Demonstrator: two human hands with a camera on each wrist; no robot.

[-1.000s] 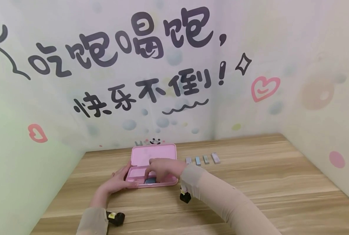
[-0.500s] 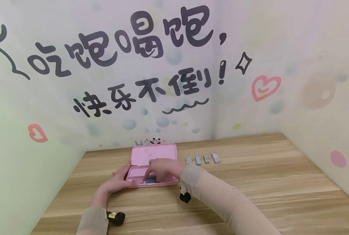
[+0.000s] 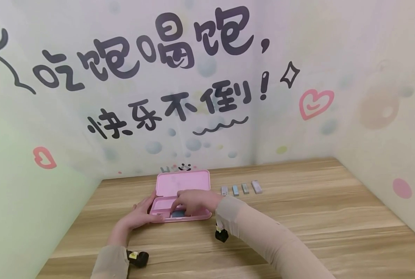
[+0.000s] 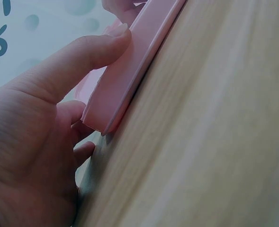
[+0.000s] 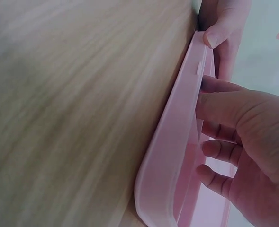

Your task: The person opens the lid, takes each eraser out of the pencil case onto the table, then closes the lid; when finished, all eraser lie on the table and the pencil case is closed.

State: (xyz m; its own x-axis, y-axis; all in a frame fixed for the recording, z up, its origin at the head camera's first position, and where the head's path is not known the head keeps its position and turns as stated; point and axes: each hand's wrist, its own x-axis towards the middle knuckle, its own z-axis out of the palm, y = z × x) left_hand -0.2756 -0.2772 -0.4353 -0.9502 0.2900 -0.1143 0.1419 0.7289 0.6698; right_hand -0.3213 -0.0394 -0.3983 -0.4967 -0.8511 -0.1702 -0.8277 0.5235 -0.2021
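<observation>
A pink pencil case [image 3: 183,184] lies with its lid folded back on the table; its lower half has compartments. My left hand [image 3: 137,215] grips the left end: in the left wrist view the thumb [image 4: 113,45] presses on the front wall while the other fingers go round behind the corner. My right hand [image 3: 193,199] reaches down into the front compartment, thumb and index finger at either end of a blue-grey block [image 3: 178,214], pinching it. In the right wrist view that block is hidden behind the case wall [image 5: 172,137], and the remaining fingers [image 5: 215,151] are spread loosely.
Several small blocks stand in a row right of the case, among them a light blue block [image 3: 235,190] and a larger pale block [image 3: 256,187]. A printed cloth wall [image 3: 228,147] rises directly behind the wooden table [image 3: 298,217].
The blue-grey block shifts and tips slightly inside the compartment as the right index finger moves a little left. The left hand and the case stay in place.
</observation>
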